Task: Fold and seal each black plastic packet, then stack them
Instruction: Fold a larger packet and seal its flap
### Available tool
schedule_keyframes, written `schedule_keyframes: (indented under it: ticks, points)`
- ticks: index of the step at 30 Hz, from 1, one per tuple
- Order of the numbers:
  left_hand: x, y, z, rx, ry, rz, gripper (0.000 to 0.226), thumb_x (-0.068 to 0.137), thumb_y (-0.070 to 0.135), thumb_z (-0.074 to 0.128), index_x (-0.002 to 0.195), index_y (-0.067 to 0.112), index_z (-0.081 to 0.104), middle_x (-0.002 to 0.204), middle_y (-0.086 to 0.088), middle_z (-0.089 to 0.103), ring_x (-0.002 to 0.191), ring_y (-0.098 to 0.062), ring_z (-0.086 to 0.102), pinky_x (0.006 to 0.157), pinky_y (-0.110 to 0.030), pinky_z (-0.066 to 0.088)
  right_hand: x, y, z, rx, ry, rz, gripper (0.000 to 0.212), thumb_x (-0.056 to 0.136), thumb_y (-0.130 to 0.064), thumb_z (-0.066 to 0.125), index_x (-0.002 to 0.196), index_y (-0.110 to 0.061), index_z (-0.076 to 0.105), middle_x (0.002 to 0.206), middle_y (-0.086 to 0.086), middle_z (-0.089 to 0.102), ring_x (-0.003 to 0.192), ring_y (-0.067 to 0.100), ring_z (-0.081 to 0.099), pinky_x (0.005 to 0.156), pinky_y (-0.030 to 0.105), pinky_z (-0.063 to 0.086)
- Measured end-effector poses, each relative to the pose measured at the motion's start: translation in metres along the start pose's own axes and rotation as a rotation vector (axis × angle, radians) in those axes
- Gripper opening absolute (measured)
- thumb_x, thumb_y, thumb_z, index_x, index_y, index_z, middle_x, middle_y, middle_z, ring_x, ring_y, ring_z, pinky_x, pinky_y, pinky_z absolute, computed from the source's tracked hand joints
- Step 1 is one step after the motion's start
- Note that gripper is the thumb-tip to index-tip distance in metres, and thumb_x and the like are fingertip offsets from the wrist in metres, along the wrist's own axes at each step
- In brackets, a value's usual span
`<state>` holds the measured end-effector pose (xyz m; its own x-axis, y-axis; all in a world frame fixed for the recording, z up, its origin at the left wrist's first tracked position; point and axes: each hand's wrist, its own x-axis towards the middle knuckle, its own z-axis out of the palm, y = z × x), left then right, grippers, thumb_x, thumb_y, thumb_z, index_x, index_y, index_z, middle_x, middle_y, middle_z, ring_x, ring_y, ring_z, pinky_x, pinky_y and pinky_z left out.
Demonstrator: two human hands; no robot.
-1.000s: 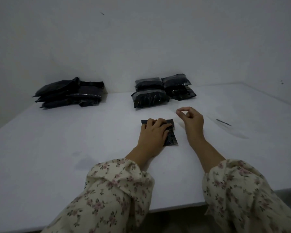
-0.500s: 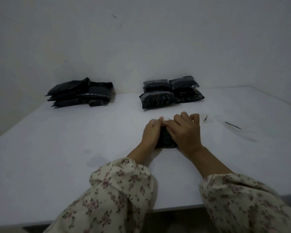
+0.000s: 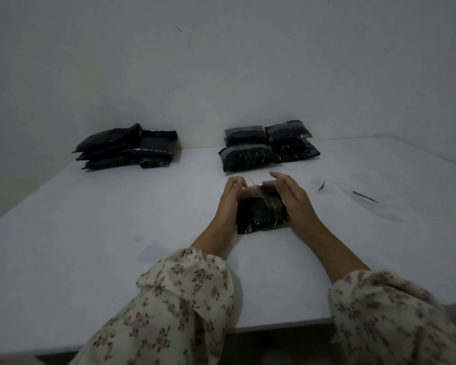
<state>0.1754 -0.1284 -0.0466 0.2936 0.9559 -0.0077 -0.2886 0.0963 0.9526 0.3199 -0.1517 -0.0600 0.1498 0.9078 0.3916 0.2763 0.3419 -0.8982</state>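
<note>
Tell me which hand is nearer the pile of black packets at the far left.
Left. The left hand holds the near packet's left edge, on the side facing the far-left pile; the right hand is across that packet, farther right.

head cam, wide | faces forward-down | close over table (image 3: 77, 246) near edge | wall (image 3: 221, 61) behind

Table (image 3: 63, 246): open surface at left and along near edge. Obstacles: packet (image 3: 261, 217) at centre; loose pile (image 3: 127, 148) far left and stacked packets (image 3: 266, 148) far centre, near wall (image 3: 221, 75); dark strips (image 3: 364, 197) right.
</note>
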Motion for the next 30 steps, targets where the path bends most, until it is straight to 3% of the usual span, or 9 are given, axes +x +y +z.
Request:
schedule_keyframes:
  ticks: [2,5,9,12,16,18,23,27,30]
  points:
    - [-0.002,0.001,-0.002,-0.051,-0.014,-0.001,0.019,0.097,0.033,0.043,0.082,0.022,0.046,0.098,-0.02,0.059,0.09,-0.03,0.057,0.082,-0.045,0.046,0.003,0.001,0.001,-0.027,0.001,0.082,0.032,0.102,-0.037,0.036,0.119,-0.021,0.058,0.101,-0.003,0.07,0.108,0.014,0.06,0.095,0.03,0.047]
    - [-0.003,0.001,-0.003,-0.099,-0.088,-0.001,0.02,0.092,0.036,0.052,0.093,0.018,0.045,0.102,-0.023,0.06,0.098,-0.034,0.059,0.088,-0.048,0.047,0.005,-0.003,-0.001,-0.049,-0.015,0.19,0.046,0.101,-0.045,0.028,0.104,-0.02,0.067,0.098,-0.005,0.07,0.105,0.012,0.059,0.09,0.026,0.045]
    - [-0.008,0.007,-0.001,-0.121,-0.162,-0.007,0.038,0.061,0.037,0.072,0.082,0.021,0.044,0.104,-0.016,0.057,0.094,-0.028,0.056,0.083,-0.043,0.046,0.005,-0.014,-0.005,-0.006,-0.09,0.329,0.052,0.098,-0.052,0.034,0.099,-0.018,0.072,0.102,0.006,0.071,0.098,0.019,0.064,0.086,0.028,0.051]
    - [-0.008,0.009,-0.004,-0.194,-0.15,-0.015,0.016,0.088,0.032,0.056,0.08,0.022,0.046,0.106,-0.015,0.06,0.097,-0.028,0.058,0.078,-0.037,0.051,0.005,-0.019,-0.008,-0.046,-0.134,0.399,0.054,0.092,-0.06,0.042,0.086,-0.017,0.075,0.095,0.009,0.07,0.089,0.02,0.065,0.079,0.032,0.053]
    - [0.001,0.008,-0.011,-0.164,-0.07,-0.074,0.025,0.099,0.034,0.04,0.078,0.024,0.05,0.114,-0.009,0.065,0.103,-0.022,0.061,0.083,-0.036,0.053,0.003,-0.019,-0.012,0.119,-0.149,0.431,0.05,0.088,-0.045,0.06,0.093,0.004,0.067,0.09,0.011,0.069,0.078,0.011,0.067,0.066,0.023,0.054]
    - [0.005,0.006,-0.015,-0.184,-0.05,-0.088,0.025,0.098,0.033,0.041,0.077,0.024,0.05,0.108,-0.007,0.069,0.102,-0.02,0.062,0.087,-0.036,0.051,0.002,-0.017,-0.017,0.203,-0.184,0.408,0.042,0.087,-0.031,0.064,0.096,0.009,0.064,0.086,0.006,0.068,0.075,0.008,0.064,0.066,0.018,0.049]
    - [0.014,0.002,-0.018,-0.169,0.017,-0.079,0.016,0.098,0.021,0.04,0.084,0.017,0.046,0.101,-0.01,0.069,0.095,-0.019,0.064,0.08,-0.026,0.05,0.007,-0.01,-0.025,0.272,-0.183,0.378,0.014,0.085,-0.02,0.064,0.078,-0.009,0.061,0.092,0.008,0.07,0.085,0.015,0.062,0.074,0.022,0.047]
    - [0.015,0.0,-0.022,0.015,0.07,-0.046,0.013,0.097,0.013,0.047,0.089,0.009,0.057,0.077,-0.001,0.07,0.081,-0.013,0.065,0.078,-0.02,0.049,0.011,-0.006,-0.028,0.391,-0.077,0.396,0.019,0.094,-0.015,0.055,0.075,-0.013,0.056,0.09,0.01,0.073,0.08,0.013,0.067,0.071,0.023,0.047]
    - [0.013,0.001,-0.03,0.102,0.049,-0.058,0.016,0.094,0.013,0.055,0.079,0.01,0.06,0.058,0.009,0.065,0.064,-0.001,0.064,0.075,-0.016,0.049,0.013,-0.002,-0.027,0.389,-0.027,0.426,0.018,0.093,-0.012,0.056,0.075,-0.011,0.055,0.082,0.01,0.072,0.075,0.016,0.065,0.072,0.026,0.047]
